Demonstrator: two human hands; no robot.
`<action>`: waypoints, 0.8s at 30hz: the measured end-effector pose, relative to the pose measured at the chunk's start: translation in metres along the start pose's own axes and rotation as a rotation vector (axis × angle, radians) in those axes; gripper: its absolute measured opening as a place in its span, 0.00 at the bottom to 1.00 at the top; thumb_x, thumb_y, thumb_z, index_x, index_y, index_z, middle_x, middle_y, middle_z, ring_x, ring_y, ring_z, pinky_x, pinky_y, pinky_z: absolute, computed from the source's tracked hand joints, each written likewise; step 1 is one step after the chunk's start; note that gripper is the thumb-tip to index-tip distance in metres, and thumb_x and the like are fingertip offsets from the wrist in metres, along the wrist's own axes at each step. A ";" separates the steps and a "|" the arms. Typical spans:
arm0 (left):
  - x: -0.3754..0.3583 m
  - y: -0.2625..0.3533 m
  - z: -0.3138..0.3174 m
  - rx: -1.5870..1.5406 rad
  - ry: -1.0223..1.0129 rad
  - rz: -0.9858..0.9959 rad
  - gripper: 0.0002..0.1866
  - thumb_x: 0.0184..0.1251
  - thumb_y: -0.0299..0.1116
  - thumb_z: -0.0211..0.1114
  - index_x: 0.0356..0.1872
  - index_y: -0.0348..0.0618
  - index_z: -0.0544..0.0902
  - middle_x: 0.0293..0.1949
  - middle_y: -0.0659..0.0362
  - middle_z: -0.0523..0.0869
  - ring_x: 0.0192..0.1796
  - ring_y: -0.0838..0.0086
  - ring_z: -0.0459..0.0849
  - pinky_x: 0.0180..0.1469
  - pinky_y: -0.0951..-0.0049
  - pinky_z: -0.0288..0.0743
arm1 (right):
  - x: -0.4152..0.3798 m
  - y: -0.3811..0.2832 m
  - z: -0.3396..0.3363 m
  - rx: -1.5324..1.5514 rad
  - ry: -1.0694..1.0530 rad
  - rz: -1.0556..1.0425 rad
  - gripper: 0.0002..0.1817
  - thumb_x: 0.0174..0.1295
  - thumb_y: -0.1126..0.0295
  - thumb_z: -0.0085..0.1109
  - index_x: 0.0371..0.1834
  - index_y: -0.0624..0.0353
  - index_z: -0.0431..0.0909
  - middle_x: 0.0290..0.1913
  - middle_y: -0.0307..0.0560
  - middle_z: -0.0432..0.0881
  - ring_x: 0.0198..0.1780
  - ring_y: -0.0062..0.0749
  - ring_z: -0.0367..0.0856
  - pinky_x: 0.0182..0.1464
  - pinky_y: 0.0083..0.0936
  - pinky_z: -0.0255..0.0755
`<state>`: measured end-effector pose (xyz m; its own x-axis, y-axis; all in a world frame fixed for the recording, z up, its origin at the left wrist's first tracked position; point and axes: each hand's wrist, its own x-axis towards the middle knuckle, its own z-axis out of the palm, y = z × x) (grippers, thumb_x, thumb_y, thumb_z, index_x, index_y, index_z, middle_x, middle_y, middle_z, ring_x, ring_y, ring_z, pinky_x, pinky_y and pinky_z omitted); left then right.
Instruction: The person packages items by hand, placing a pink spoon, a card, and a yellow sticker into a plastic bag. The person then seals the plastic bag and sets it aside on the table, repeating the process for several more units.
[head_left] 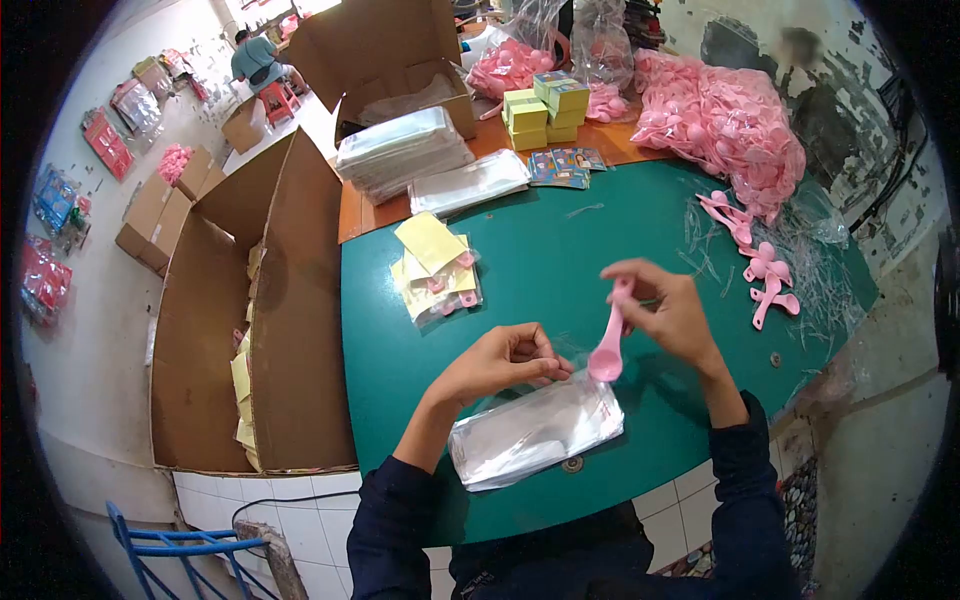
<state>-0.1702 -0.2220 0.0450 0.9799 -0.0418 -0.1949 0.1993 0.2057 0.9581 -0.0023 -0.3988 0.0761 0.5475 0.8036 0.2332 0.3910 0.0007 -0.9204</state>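
Observation:
My right hand (665, 310) grips a pink measuring spoon (607, 358) by its handle, bowl end down, over the far edge of a stack of clear plastic bags (540, 435). At that same edge, my left hand (508, 358) has its fingers pinched on what looks like the opening of a clear bag. The film there is thin and hard to make out. Beyond my left hand lie several filled clear bags (437, 265) with yellow cards and pink spoons inside. A row of loose pink spoons (768, 278) rests at the right of the green table (560, 250).
On my left stands a tall open cardboard box (300, 320) holding yellow-carded packs. Along the back are stacked clear bags (405, 155), small yellow-green boxes (545, 105), picture cards (565, 167) and a big heap of pink spoons (715, 120). A person (262, 65) sits far off.

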 end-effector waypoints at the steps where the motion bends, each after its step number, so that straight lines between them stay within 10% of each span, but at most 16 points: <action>1: -0.001 0.003 0.000 0.002 -0.006 0.011 0.07 0.64 0.29 0.61 0.32 0.39 0.73 0.42 0.48 0.84 0.46 0.70 0.83 0.46 0.73 0.79 | -0.001 0.001 0.001 -0.105 -0.094 0.038 0.13 0.58 0.77 0.56 0.47 0.61 0.76 0.32 0.40 0.80 0.30 0.19 0.79 0.30 0.18 0.77; 8: -0.003 0.013 0.000 -0.030 0.160 -0.002 0.11 0.62 0.28 0.64 0.41 0.37 0.73 0.38 0.51 0.85 0.41 0.73 0.84 0.43 0.76 0.79 | 0.001 -0.001 0.004 0.185 0.242 -0.125 0.12 0.59 0.79 0.56 0.47 0.65 0.73 0.35 0.45 0.80 0.37 0.25 0.81 0.39 0.22 0.80; 24: 0.004 0.003 0.008 0.104 0.269 0.150 0.18 0.66 0.37 0.60 0.51 0.35 0.77 0.37 0.58 0.84 0.41 0.81 0.80 0.43 0.80 0.74 | -0.007 0.006 0.032 0.202 0.066 -0.099 0.15 0.58 0.80 0.58 0.48 0.65 0.70 0.36 0.45 0.78 0.37 0.25 0.81 0.39 0.22 0.81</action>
<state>-0.1659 -0.2296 0.0488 0.9660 0.2441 -0.0853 0.0654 0.0884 0.9939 -0.0273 -0.3859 0.0587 0.5634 0.7533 0.3393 0.2924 0.2022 -0.9347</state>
